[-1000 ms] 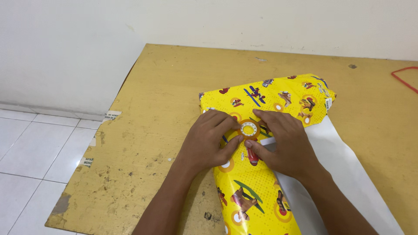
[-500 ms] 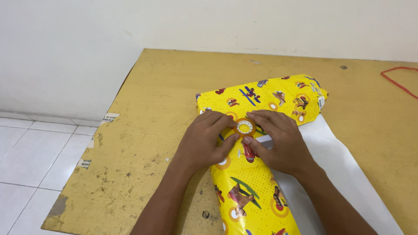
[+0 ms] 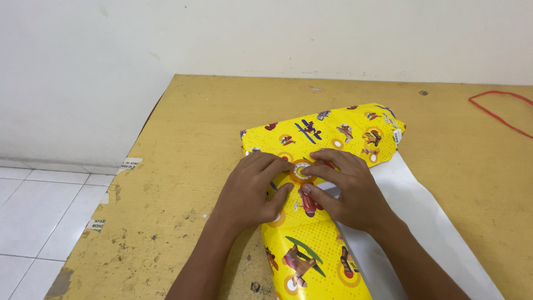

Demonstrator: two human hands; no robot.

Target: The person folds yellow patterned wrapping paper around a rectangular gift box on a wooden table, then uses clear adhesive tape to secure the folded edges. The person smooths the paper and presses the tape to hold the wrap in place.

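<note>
A package wrapped in yellow paper printed with cartoon planes (image 3: 327, 133) lies on the yellowish board (image 3: 194, 144). A small roll of clear tape with an orange rim (image 3: 301, 171) rests on top of it. My left hand (image 3: 250, 191) pinches the roll from the left with thumb and fingers. From the right, my right hand (image 3: 347, 189) grips the same roll, fingers curled over it and thumb below. The white underside of the paper (image 3: 422, 216) spreads out to the right under my right forearm.
A red rubber band or cord (image 3: 497, 111) lies at the board's far right. The white wall (image 3: 277, 33) borders the board at the back and left. White floor tiles (image 3: 33, 211) lie beyond the left edge, where paper labels stick to the board.
The view has tilted, so everything sits lower and further left in frame. My right fingers have curled further over the tape roll; both hands stay on it.
</note>
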